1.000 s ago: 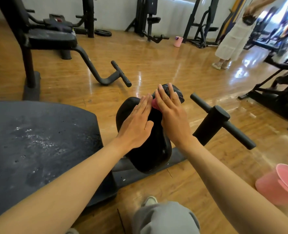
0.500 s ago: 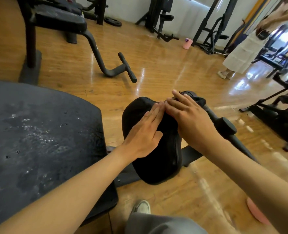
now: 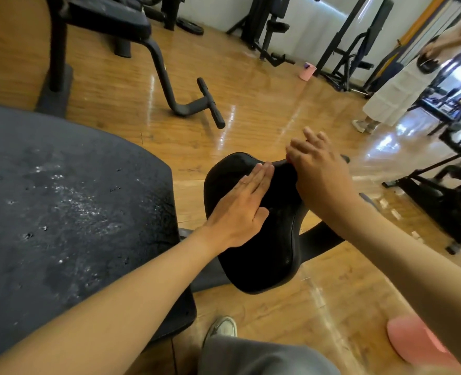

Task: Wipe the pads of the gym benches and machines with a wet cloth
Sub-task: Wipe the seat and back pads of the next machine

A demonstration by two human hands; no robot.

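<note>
- Since the frame half a second back, right hand [image 3: 322, 176] has slid from the pad's top centre to its far right edge; left hand [image 3: 242, 209] has not shifted.
- Pink basin [image 3: 416, 339] sits on the wooden floor [image 3: 264, 104] at lower right, partly behind the right forearm.
- Large dark bench pad [image 3: 67, 207] fills the left side, its surface speckled with wet marks.
- Left hand lies flat on the small black seat pad [image 3: 267, 255], fingers straight and pressed together.
- Right hand is at that pad's far upper edge, fingers loosely spread; only a sliver of pink cloth [image 3: 288, 159] shows under it. Cannot tell whether the fingers grip the cloth.
- Beyond: a black machine foot bar [image 3: 210, 102] on the floor, and farther off a small pink cup [image 3: 307, 70] near black racks.
- Far right: a person in a white skirt [image 3: 394, 96].
</note>
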